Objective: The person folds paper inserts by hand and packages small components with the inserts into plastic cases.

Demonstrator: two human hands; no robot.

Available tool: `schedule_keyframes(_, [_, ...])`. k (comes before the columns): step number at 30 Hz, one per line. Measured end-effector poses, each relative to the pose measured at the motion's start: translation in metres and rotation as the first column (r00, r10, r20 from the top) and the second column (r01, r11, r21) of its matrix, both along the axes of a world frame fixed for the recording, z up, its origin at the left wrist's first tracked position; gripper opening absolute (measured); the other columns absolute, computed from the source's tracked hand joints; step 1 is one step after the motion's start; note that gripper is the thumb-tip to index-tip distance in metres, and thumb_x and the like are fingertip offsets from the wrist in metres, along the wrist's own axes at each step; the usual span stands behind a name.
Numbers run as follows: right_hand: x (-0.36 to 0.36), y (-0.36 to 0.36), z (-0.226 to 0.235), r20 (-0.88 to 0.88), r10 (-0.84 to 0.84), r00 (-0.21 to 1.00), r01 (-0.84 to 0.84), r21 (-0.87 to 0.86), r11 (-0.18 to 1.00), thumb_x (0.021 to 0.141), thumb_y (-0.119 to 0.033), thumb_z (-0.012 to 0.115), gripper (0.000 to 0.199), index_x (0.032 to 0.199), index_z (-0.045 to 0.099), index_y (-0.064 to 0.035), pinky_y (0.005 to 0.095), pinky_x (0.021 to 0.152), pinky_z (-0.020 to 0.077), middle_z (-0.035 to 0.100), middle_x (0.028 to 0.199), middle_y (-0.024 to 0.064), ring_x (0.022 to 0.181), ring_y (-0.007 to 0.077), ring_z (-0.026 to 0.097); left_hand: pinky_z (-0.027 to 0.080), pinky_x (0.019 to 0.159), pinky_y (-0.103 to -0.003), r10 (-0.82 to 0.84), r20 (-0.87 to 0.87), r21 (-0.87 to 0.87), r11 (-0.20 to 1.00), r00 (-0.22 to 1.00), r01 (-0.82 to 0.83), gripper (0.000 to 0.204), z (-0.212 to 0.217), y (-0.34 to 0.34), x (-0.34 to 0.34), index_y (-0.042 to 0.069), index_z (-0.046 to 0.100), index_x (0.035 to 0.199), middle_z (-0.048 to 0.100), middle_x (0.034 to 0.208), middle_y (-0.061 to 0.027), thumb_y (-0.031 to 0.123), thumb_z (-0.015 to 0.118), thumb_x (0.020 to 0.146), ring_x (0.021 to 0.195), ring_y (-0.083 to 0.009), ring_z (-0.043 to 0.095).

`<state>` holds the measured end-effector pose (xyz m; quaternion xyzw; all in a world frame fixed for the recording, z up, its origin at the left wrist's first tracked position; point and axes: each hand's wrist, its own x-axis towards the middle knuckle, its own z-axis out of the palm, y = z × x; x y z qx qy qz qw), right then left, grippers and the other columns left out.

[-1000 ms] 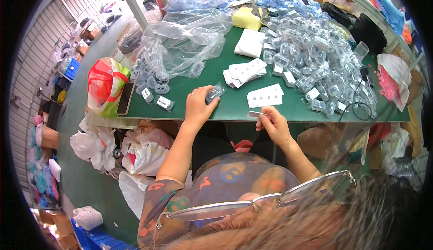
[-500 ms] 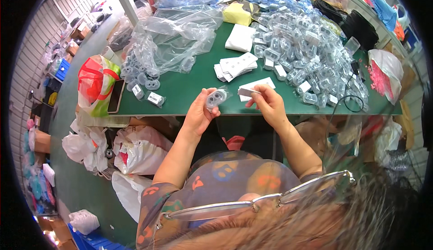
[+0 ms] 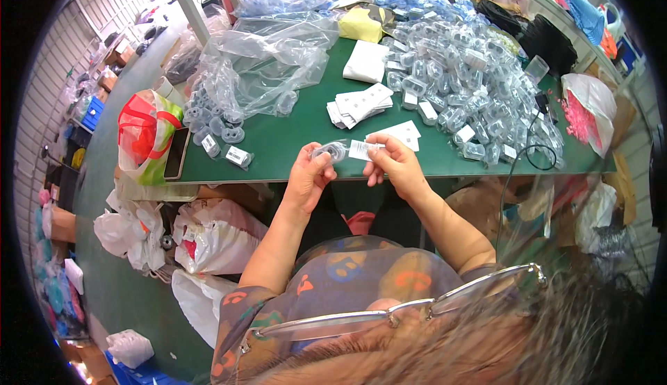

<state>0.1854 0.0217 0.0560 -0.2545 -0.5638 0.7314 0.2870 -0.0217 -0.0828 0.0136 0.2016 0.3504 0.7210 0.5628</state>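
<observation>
My left hand [image 3: 304, 182] is closed on a small clear packet [image 3: 335, 150] with a rounded grey piece inside, held above the table's front edge. Facing it, my right hand [image 3: 399, 168] pinches a small white label [image 3: 360, 150] with dark print between thumb and fingers. The label's edge is close to the packet; whether they touch I cannot tell. Just beyond my right hand lies a loose white sheet [image 3: 406, 135] on the green table [image 3: 278, 150]. Farther off is a stack of white label sheets [image 3: 360, 104].
A large heap of clear packets [image 3: 445, 72] covers the table's right side. On the left lie two labelled packets [image 3: 237, 156], round clear pieces [image 3: 200, 115] and a big plastic bag [image 3: 260, 58]. A phone [image 3: 176, 154] rests beside a colourful bag [image 3: 147, 131]. A black cable [image 3: 511, 183] hangs at right.
My right hand has moved left, bringing the label up to the packet and turning its printed face into view. My left hand has tilted the packet, with the thumb now over it.
</observation>
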Motion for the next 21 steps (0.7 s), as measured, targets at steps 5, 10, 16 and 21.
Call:
schedule_keyframes(5, [0.001,0.006,-0.005,0.012,0.111,0.994,-0.11,-0.03,0.993,0.104,-0.019,0.061,0.029,0.129,0.059,-0.0056,0.0215,0.053,0.0466,0.071,0.078,0.0058,0.059,0.0124,0.067,0.049,0.067,-0.029,0.003,-0.064,0.045,0.999,0.998,0.0,0.031,0.007,0.012,-0.005,0.011,0.056,0.124,0.062,0.094,0.0015,0.016,0.071,0.097,0.073,-0.0103,0.057])
schedule_keyframes(10, [-0.001,-0.002,-0.003,0.034,0.167,0.985,-0.166,-0.03,0.986,0.104,-0.018,0.06,0.027,0.128,0.059,-0.0062,0.0231,0.054,0.0486,0.07,0.077,0.0062,0.06,0.0126,0.068,0.053,0.074,-0.027,-0.015,-0.022,0.018,1.0,1.0,0.015,0.039,0.001,0.017,0.002,0.01,0.056,0.13,0.063,0.101,0.0001,0.021,0.073,0.097,0.081,-0.0101,0.062])
schedule_keyframes(16, [-0.015,-0.011,-0.029,-0.15,0.017,0.989,-0.036,-0.131,0.991,0.105,-0.016,0.059,0.026,0.128,0.057,-0.0044,0.0259,0.055,0.0524,0.07,0.078,0.0099,0.059,0.0172,0.068,0.054,0.094,-0.038,0.033,0.023,0.034,0.999,0.999,-0.034,0.048,0.017,0.023,0.028,0.01,0.045,0.142,0.063,0.125,-0.0131,0.021,0.067,0.101,0.108,-0.0208,0.065])
schedule_keyframes(21, [-0.02,-0.01,-0.031,-0.14,-0.047,0.989,0.03,-0.126,0.992,0.105,-0.015,0.057,0.026,0.129,0.056,-0.0053,0.025,0.055,0.0517,0.07,0.078,0.0092,0.06,0.0162,0.068,0.053,0.096,-0.042,0.072,0.091,0.01,0.997,0.993,-0.073,0.063,0.015,0.026,0.035,0.012,0.033,0.151,0.062,0.124,-0.0156,0.018,0.068,0.099,0.11,-0.0232,0.063])
